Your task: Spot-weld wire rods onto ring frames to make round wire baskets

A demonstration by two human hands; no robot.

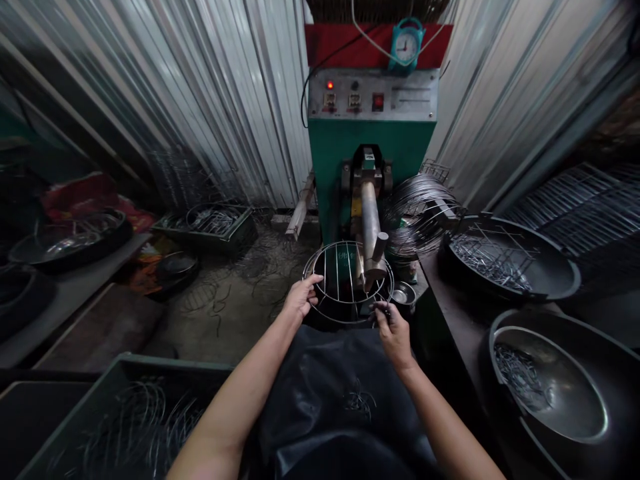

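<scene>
A round wire rack (339, 301) with two rings and several cross bars is held level in front of the green spot welding machine (327, 157). My left hand (303, 295) is closed on the rack's left edge, thumb on top. At the near right edge, my right hand (391, 323) has its fingers pinched together close to the ring; what is between them is too dark and small to name. Just above that side of the rack is the end of the machine's metal arm (371, 220). A few short wire pieces (361, 401) lie on the dark apron (310, 393) over my lap.
On the right bench stand a black pan (555, 270) and a metal bowl (580, 400), both with small wire parts. Wire loops (423, 207) hang beside the machine. Green crates (125, 360) with wire pieces stand at left. Corrugated metal walls (240, 87) rise behind.
</scene>
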